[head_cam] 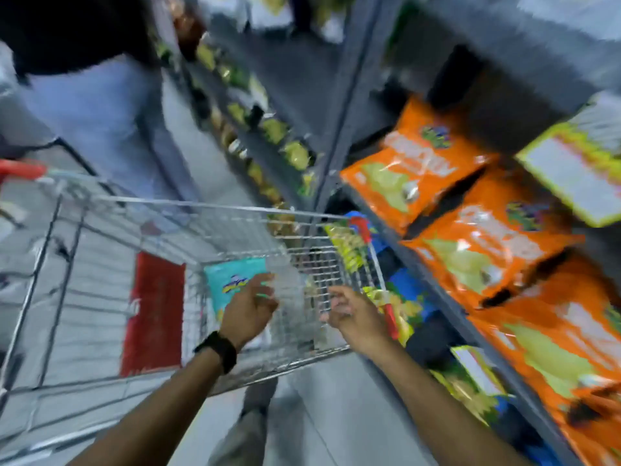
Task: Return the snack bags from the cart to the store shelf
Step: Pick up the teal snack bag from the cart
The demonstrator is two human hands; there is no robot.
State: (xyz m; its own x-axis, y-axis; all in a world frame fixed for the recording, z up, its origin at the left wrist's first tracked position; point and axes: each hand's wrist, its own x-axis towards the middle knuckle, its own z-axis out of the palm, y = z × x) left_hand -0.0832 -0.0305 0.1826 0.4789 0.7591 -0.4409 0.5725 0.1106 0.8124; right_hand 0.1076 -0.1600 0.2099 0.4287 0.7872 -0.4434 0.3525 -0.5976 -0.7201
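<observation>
A wire shopping cart (188, 210) stands in the aisle, tilted in my blurred view. A teal snack bag (226, 277) lies inside it near the front end. My left hand (248, 311), with a black watch on the wrist, reaches into the cart and its fingers touch the teal bag's lower edge; blur hides whether they grip it. My right hand (353, 317) hovers over the cart's near right corner, fingers curled and apart, holding nothing. On the store shelf (447, 297) to the right lie several orange snack bags (416, 169).
A red panel (154, 314) lies in the cart's rear part. A person in light trousers (90, 105) stands beyond the cart at upper left. Yellow-green bags (346, 247) fill the lower shelf beside the cart. My foot (255, 398) is on the grey floor.
</observation>
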